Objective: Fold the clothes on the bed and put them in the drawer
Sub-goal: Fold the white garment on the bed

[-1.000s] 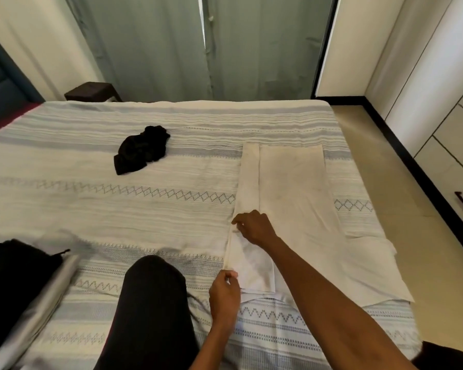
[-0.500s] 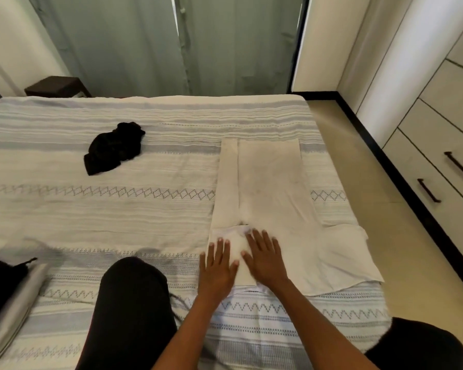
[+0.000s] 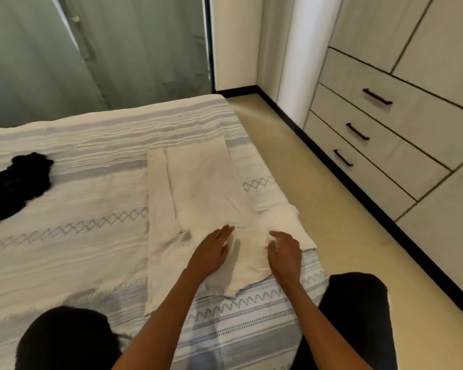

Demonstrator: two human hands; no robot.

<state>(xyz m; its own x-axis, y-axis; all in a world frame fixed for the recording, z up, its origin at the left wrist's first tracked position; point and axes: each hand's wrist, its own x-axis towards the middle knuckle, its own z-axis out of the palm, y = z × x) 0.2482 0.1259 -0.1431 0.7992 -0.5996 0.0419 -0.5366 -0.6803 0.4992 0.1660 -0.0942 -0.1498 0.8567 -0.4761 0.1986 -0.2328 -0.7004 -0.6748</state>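
Observation:
A cream garment point(image 3: 201, 188) lies flat on the striped bed point(image 3: 78, 236), its left side folded in as a long strip and a flap sticking out at its right. My left hand point(image 3: 211, 252) presses flat on its near middle, fingers straight. My right hand point(image 3: 285, 253) rests on the cloth by the right flap, fingers slightly bent, holding nothing that I can see. A crumpled black garment point(image 3: 14, 182) sits on the bed at the far left. The drawers point(image 3: 380, 134) with dark handles stand shut along the right wall.
My knees in dark trousers point(image 3: 67, 340) rest on the bed's near edge. A strip of beige floor point(image 3: 318, 198) runs between the bed and the drawer unit. Grey-green curtains point(image 3: 104, 49) hang behind the bed.
Both hands slid to the right across the cream garment and spread apart. The view swung right, so the drawers now fill the right side and the dark pile at the left is gone.

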